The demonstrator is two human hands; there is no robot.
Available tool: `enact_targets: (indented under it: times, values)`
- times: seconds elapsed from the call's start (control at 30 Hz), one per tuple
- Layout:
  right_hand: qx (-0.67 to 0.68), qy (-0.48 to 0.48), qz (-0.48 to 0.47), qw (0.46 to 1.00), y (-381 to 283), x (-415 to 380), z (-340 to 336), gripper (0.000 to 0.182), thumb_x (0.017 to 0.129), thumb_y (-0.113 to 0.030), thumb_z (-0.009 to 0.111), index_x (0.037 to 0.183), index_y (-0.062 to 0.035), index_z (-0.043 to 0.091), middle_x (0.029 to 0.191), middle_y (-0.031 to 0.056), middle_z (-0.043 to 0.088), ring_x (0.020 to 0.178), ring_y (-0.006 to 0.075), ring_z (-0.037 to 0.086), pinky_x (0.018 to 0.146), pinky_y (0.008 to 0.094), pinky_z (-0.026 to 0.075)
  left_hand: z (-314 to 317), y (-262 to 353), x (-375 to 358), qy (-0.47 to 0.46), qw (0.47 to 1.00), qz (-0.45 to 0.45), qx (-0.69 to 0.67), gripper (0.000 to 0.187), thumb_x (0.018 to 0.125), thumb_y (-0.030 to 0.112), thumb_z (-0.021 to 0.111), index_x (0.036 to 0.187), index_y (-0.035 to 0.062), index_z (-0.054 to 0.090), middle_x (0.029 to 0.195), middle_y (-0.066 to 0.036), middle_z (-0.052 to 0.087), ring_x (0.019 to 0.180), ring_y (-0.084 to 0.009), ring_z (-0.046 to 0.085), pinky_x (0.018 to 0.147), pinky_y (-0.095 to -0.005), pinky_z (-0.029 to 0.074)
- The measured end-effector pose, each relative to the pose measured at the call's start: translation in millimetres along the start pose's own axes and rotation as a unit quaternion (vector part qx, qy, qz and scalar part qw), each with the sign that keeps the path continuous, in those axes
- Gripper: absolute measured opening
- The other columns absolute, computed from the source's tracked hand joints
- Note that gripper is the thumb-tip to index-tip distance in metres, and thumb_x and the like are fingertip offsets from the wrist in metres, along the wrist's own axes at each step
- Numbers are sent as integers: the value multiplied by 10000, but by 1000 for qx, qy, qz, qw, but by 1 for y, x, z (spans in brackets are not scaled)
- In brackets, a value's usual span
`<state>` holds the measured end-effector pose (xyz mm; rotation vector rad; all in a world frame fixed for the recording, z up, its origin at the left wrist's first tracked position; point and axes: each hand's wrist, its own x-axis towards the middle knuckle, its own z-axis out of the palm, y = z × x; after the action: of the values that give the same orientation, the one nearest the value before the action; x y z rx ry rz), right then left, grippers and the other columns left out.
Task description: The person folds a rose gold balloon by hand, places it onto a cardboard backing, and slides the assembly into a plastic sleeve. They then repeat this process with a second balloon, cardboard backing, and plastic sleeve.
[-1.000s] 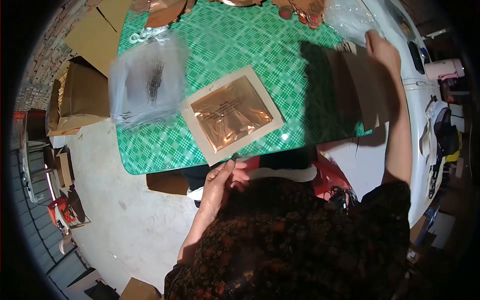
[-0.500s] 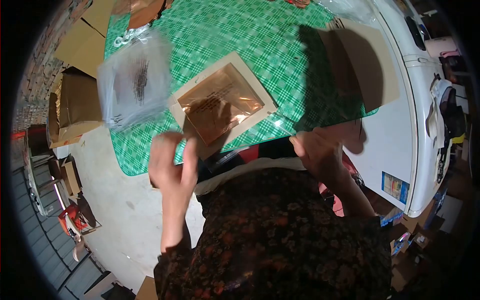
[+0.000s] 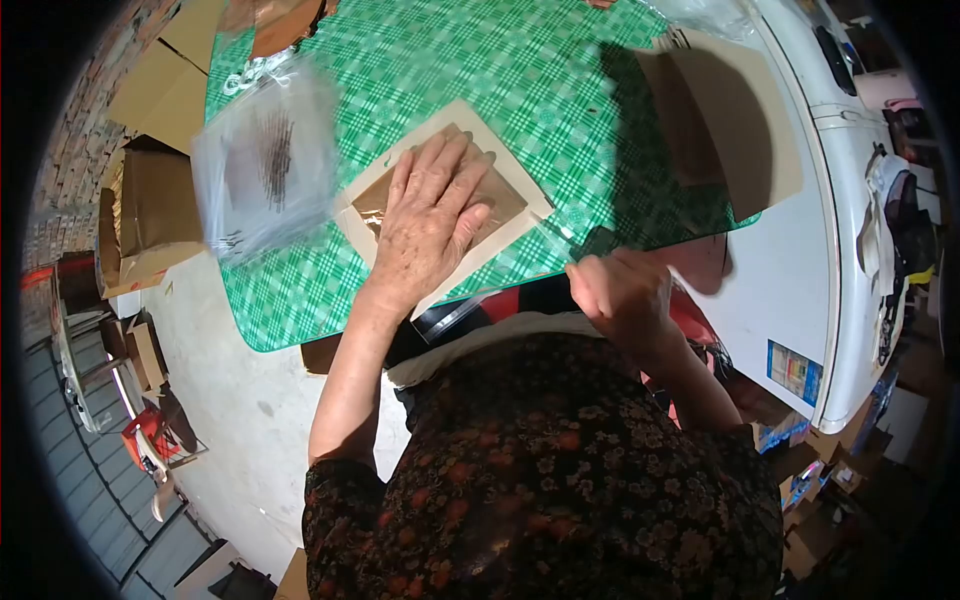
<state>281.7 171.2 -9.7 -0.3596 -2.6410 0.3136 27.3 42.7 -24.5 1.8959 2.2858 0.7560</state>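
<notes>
My left hand [image 3: 425, 225] lies flat, palm down, on a copper-coloured packet [image 3: 500, 203] with a shiny clear surface. Under the packet is a beige cardboard piece [image 3: 507, 160], its border showing around it, on the green checked tabletop [image 3: 460, 60]. My right hand [image 3: 625, 290] is closed at the table's near edge, right of the cardboard's corner. What its fingers hold is too small to make out; a faint thin line and a dark shadow lie just beyond them.
A stack of clear plastic bags [image 3: 265, 165] is at the table's left. Brown cardboard sheets [image 3: 740, 120] lie at the right, beside a white appliance [image 3: 770, 290]. An open cardboard box [image 3: 160, 210] stands left of the table. Copper-coloured material [image 3: 285, 25] is at the far left.
My left hand has moved up and right from the table's near edge and now rests on the packet. My right hand stays near the edge, its fingers more curled.
</notes>
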Motion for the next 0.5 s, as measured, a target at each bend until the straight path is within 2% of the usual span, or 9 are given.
enact_targets:
  times: [0.1,0.2,0.3,0.4,0.5]
  values:
    - [39,-2,46,998,-8,2,-7,356,898,-101,783,679,-117,503,601,81,471,547,283,522,501,436,403,1,-1,-1,-11,1000,-3,6,564,1077,454,618,1563,169,589,1681,-143,456,1605,-345,354,1349,-557,196]
    - [38,-19,52,998,-7,1,-13,344,910,-118,771,688,-114,507,604,85,477,546,291,523,503,443,400,-1,-1,-2,-11,1000,1,-3,720,1006,605,658,1581,180,571,1688,-159,440,1613,-364,333,1353,-569,163]
    - [45,-21,56,997,-4,-3,-11,336,915,-123,765,697,-109,509,606,89,478,547,296,524,502,442,397,1,-4,-3,-24,1000,-2,-2,921,887,759,695,1594,186,558,1691,-184,424,1617,-390,316,1350,-596,141]
    - [59,-13,53,997,-4,-2,-7,341,913,-111,763,693,-105,502,609,92,482,549,300,528,504,447,400,-3,-2,-3,-31,999,7,-9,1005,814,813,722,1592,197,560,1697,-195,409,1621,-402,303,1345,-619,135]
    - [11,-25,17,999,0,1,-2,331,883,-116,816,730,-131,524,604,46,520,564,233,575,517,396,463,-3,-1,-3,-23,999,30,-11,1030,768,814,763,1581,211,572,1703,-190,404,1625,-405,295,1341,-631,145]
